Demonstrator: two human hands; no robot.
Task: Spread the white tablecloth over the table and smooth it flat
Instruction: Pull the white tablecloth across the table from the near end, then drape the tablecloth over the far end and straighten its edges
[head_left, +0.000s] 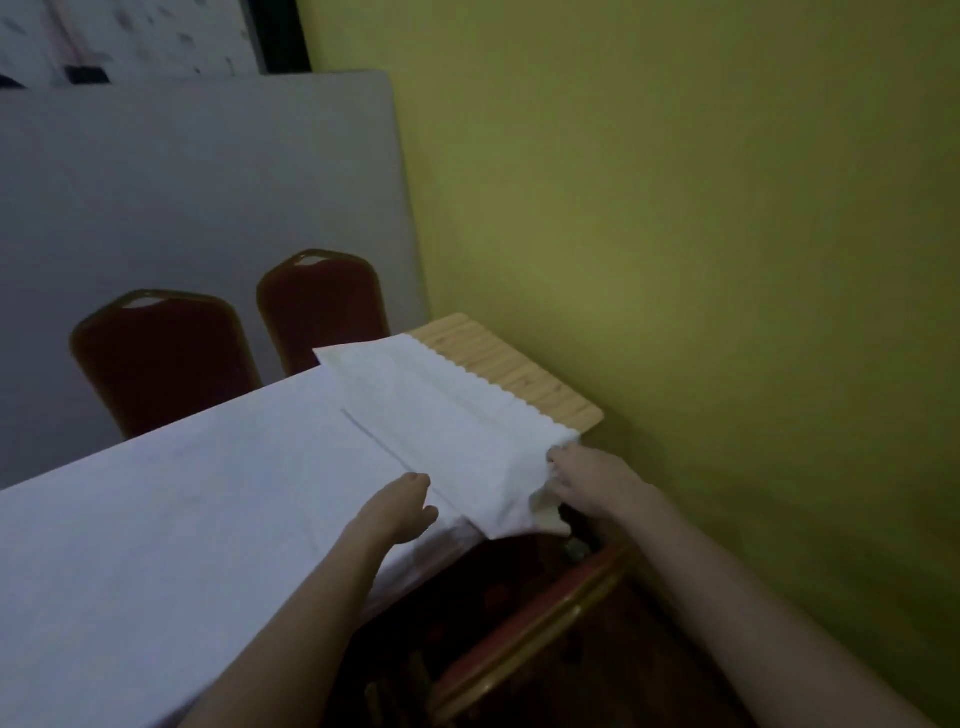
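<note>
The white tablecloth (171, 499) covers most of the table, and its end portion (447, 415) lies folded back in a band with a scalloped edge. Beyond that fold a strip of bare wooden tabletop (519, 374) shows beside the wall. My right hand (587, 480) pinches the near corner of the folded band at the table's front edge. My left hand (402, 512) rests on the cloth just left of the fold, fingers curled loosely, holding nothing that I can see.
A yellow-green wall (727, 260) runs close along the table's right end. Two red chairs (166, 358) with gold frames stand at the far side. Another red chair (524, 634) sits tucked below the near edge. A grey panel (182, 182) stands behind.
</note>
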